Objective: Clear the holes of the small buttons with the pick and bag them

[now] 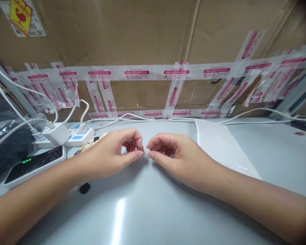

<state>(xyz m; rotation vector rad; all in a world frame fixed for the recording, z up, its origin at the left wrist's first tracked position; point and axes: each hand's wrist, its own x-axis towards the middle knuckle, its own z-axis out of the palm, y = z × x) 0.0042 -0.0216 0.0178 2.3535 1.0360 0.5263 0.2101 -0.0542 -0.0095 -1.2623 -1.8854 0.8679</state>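
My left hand is closed in a pinch above the table, thumb against fingertips. If it holds anything, that is too small or hidden to make out. Close beside it, almost touching, my right hand pinches a tiny whitish piece between thumb and forefinger. Behind my left wrist lies a cluster of small cream, purple and black pieces, partly covered by the forearm. Below that forearm a small black piece rests on the table.
On the left are a white device with a dark screen, a power strip and a white plug adapter. A white packet lies right of centre. White cables run along a taped cardboard box behind the grey table.
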